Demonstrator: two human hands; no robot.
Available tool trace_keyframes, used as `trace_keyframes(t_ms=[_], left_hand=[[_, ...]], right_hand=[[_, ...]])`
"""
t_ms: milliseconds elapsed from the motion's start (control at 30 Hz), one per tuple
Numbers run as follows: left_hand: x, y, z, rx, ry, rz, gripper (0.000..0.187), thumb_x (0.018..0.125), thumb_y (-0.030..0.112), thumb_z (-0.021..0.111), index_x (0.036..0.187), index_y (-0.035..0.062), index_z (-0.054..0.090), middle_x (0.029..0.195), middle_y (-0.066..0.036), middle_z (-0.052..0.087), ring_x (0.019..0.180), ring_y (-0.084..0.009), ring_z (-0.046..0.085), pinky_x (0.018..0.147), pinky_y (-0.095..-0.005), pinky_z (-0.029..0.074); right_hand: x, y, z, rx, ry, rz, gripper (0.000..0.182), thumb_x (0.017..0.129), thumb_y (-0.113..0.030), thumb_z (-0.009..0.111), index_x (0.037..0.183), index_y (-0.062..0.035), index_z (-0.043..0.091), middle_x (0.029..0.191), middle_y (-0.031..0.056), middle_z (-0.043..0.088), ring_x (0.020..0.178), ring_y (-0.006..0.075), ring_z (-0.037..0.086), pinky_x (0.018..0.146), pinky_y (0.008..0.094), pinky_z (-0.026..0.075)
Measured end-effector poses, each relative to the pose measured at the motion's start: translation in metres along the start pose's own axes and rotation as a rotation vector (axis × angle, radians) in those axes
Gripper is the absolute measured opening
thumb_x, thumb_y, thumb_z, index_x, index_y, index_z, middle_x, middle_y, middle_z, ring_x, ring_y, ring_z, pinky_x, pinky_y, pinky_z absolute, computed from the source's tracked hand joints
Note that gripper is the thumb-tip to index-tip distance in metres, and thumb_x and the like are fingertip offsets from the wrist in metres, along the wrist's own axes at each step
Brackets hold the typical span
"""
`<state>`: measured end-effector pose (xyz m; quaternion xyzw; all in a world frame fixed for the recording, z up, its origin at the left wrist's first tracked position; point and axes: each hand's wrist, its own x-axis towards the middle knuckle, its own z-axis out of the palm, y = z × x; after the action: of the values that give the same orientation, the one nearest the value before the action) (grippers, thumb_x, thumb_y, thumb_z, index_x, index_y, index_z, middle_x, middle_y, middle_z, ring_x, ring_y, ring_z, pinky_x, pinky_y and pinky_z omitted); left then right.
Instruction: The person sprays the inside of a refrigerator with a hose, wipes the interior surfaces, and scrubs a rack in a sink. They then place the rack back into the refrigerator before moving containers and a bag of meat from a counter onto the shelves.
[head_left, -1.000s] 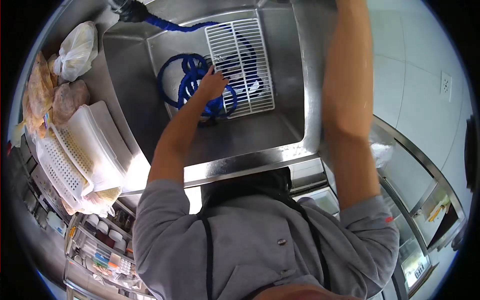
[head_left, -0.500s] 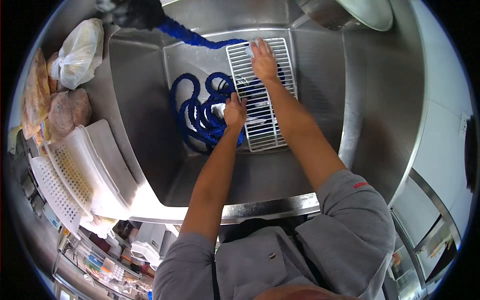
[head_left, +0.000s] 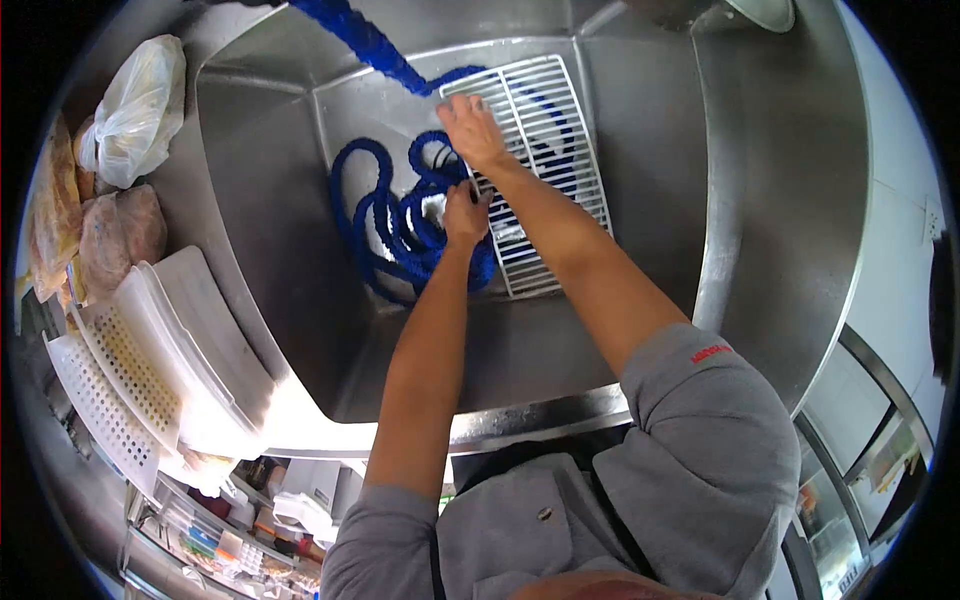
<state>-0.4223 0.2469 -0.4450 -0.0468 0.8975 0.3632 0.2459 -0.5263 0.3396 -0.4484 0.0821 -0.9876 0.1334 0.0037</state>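
Left grip point(head_left: 466, 216) appears clamped on the near-side long edge of the rack point(head_left: 548, 135), thumb and fingers at the wire, probably to steady it. Right grip point(head_left: 474, 132) lies over the far-left corner, fingers partly parted; whether it clamps or covers anything cannot be told. Rack lies tilted over part of the blue hose point(head_left: 368, 47), inside the sink point(head_left: 268, 200), whose walls likely contain both. 2 hands, 1 rack.

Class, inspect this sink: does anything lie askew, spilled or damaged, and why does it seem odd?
The white wire rack sits askew in the sink, partly over the blue hose or rope, whose loops sprawl untidily. No clear spill or damage shows.
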Motion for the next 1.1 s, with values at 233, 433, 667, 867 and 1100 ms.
trace_keyframes(t_ms=[233, 433, 667, 867, 1100], left_hand=[[0.008, -0.022, 0.006, -0.086, -0.084, 0.036, 0.029, 0.075, 0.013, 0.066, 0.099, -0.0022, 0.060, 0.090, -0.020, 0.060, 0.084, -0.0344, 0.059, 0.075, -0.0381, 0.046], [0.006, -0.015, 0.001, -0.042, -0.072, 0.039, 0.030, 0.079, 0.021, 0.065, 0.100, 0.0005, 0.060, 0.100, -0.019, 0.056, 0.088, -0.0311, 0.057, 0.077, -0.0372, 0.046], [0.017, -0.036, 0.013, -0.393, -0.169, -0.090, 0.039, 0.074, 0.028, 0.070, 0.099, -0.0014, 0.062, 0.092, -0.021, 0.060, 0.086, -0.0361, 0.058, 0.078, -0.0398, 0.046], [-0.007, -0.025, 0.010, -0.100, -0.058, 0.069, 0.048, 0.074, 0.026, 0.071, 0.111, 0.0013, 0.052, 0.095, -0.023, 0.057, 0.087, -0.0398, 0.054, 0.084, -0.0457, 0.042], [-0.133, 0.043, -0.041, 0.342, -0.344, 0.661, 0.091, 0.070, 0.044, 0.073, 0.139, 0.0074, 0.027, 0.135, -0.027, 0.027, 0.124, -0.0421, 0.030, 0.102, -0.0463, 0.030]], right_hand=[[-0.153, 0.042, -0.056, -0.081, -0.328, -0.271, 0.019, 0.078, -0.009, 0.051, 0.097, -0.0108, 0.058, 0.099, 0.0093, 0.054, 0.090, 0.0298, 0.054, 0.075, 0.0409, 0.046], [-0.041, 0.115, -0.037, -0.268, 0.322, 0.340, 0.019, 0.086, -0.014, 0.046, 0.100, -0.0089, 0.057, 0.100, 0.0143, 0.053, 0.089, 0.0304, 0.053, 0.077, 0.0430, 0.045], [-0.207, 0.035, -0.072, 0.075, -0.535, 0.178, 0.024, 0.079, -0.002, 0.050, 0.104, -0.0033, 0.050, 0.106, 0.0170, 0.047, 0.098, 0.0381, 0.050, 0.082, 0.0461, 0.045], [-0.212, 0.061, -0.087, 0.138, -0.364, 0.778, 0.050, 0.082, -0.004, 0.053, 0.127, 0.0048, 0.034, 0.122, 0.0253, 0.041, 0.106, 0.0391, 0.052, 0.089, 0.0453, 0.046], [-0.189, 0.044, -0.139, 0.384, -0.617, 1.072, 0.054, 0.077, -0.035, 0.057, 0.117, 0.0006, 0.054, 0.121, 0.0233, 0.052, 0.113, 0.0365, 0.051, 0.095, 0.0424, 0.041]])
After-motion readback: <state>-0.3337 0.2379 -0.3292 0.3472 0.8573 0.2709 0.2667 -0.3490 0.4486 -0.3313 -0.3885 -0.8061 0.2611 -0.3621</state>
